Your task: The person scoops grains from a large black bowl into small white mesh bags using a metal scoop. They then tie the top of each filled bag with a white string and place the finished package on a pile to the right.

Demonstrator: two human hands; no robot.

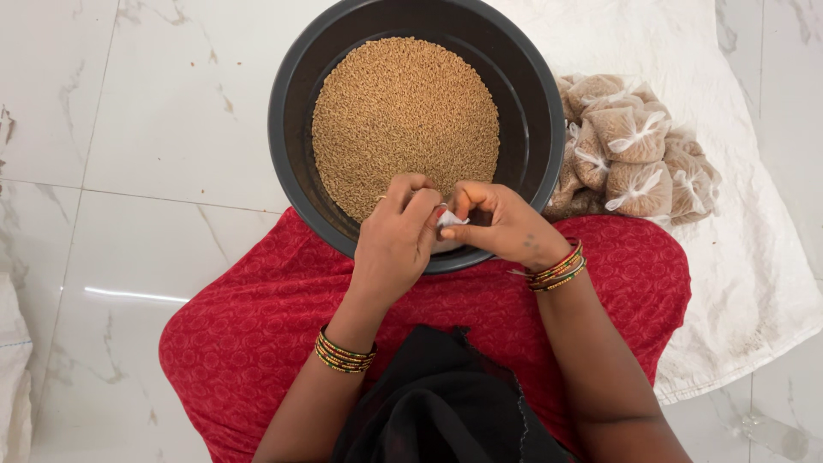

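Black cloth aside, both hands pinch a small white packet above the grain-filled round black basin; a slack pinch could spill.

A pile of tied grain packets lies on a white cloth spread over the marble floor. A red garment covers the lap, with black fabric below.
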